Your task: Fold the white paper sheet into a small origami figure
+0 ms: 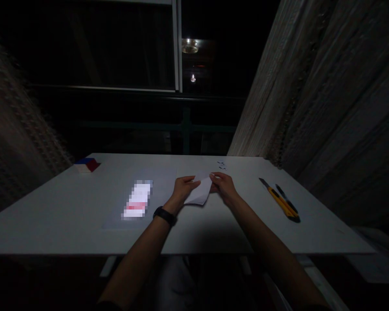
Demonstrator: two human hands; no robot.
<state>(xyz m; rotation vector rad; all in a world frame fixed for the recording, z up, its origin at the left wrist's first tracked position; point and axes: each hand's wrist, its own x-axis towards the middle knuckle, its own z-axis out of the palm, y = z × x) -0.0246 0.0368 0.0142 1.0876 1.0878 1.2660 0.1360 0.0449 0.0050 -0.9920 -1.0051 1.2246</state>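
A folded piece of white paper (199,195) is held up between my two hands, just above the white table. My left hand (183,189), with a dark band on its wrist, grips the paper's left side, thumb lying across the front. At the upper right corner of the paper, my right hand (223,185) pinches the edge between thumb and fingers. The fingers behind the paper are partly hidden. To the left lies a phone (138,199) with a lit, blurred-out screen, resting on what looks like a pale sheet.
On the white table (68,216) a yellow utility knife (282,203) lies at the right, beside a dark slim object (285,196). Small dark-marked pieces (222,165) lie behind my hands. A blue, red and white block (87,165) is at the far left. Curtains (256,99) hang beyond.
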